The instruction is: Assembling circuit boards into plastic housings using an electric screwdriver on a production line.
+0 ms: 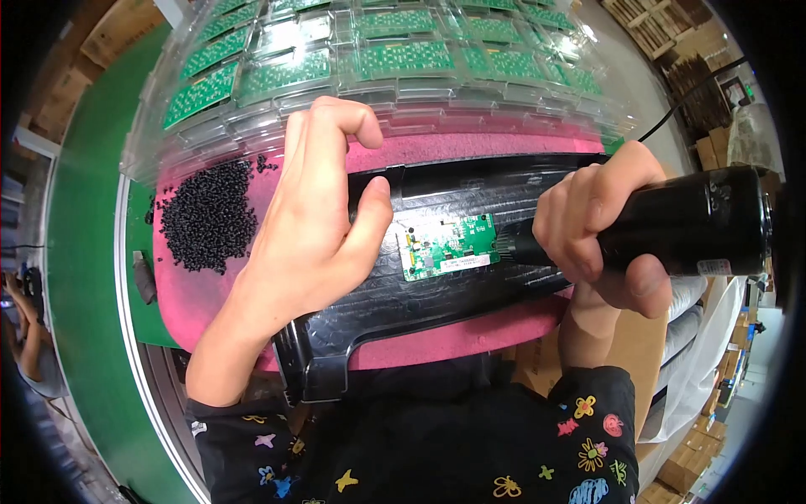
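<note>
Black driver [697,220] crowds right edge of green board [453,250].

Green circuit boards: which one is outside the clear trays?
The board lying on the black plastic housing; the other boards sit in the clear trays.

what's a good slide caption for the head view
Right hand holds a black handheld tool at a green circuit board on a black plastic part; left hand nearby.

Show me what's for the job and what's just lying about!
Probably for the job:
black tool in the right hand
green circuit board
black shell beneath it
pile of small black pieces
clear board trays

Probably just lying about:
cardboard boxes
wooden pallet
</note>
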Available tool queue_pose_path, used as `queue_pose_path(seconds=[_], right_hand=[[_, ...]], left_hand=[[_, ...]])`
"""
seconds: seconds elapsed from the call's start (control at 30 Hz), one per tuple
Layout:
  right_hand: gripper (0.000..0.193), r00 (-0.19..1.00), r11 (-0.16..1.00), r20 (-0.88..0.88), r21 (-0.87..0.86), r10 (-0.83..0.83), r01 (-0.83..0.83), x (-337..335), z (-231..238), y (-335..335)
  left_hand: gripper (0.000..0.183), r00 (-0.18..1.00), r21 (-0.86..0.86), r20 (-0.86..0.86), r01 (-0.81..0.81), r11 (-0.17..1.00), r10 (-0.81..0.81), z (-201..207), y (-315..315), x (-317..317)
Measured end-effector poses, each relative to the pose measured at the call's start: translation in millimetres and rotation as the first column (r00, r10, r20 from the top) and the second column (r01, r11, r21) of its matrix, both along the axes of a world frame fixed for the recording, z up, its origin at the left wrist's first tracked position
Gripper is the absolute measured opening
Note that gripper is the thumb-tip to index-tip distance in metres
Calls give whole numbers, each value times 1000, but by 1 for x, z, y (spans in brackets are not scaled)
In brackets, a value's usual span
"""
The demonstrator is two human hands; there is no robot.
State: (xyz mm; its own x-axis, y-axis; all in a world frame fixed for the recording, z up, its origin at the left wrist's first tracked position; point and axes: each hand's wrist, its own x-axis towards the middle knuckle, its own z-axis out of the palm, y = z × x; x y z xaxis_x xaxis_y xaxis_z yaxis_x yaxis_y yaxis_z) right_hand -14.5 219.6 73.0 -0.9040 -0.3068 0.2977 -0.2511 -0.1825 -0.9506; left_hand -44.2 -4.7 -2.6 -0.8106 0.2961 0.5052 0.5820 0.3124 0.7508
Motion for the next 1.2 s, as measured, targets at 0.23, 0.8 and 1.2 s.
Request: queue_pose_path(seconds=[0.23, 0.8, 1.2], right_hand=[[43, 999, 995, 44, -95, -9, 13, -6, -1, -1], [28, 845, 884, 503, -292, -182, 364, -7, 21, 46], [35, 297, 323, -480, 29, -825, 946, 16, 83, 209]], left_hand=[[28, 993, -159, -104, -80, 984, 64, 8, -4, -3], [21, 988, -551, 121, 143, 822, -92, 8, -19, 10], [26, 974, -404, -223, -122, 907, 32, 79, -67, 62]])
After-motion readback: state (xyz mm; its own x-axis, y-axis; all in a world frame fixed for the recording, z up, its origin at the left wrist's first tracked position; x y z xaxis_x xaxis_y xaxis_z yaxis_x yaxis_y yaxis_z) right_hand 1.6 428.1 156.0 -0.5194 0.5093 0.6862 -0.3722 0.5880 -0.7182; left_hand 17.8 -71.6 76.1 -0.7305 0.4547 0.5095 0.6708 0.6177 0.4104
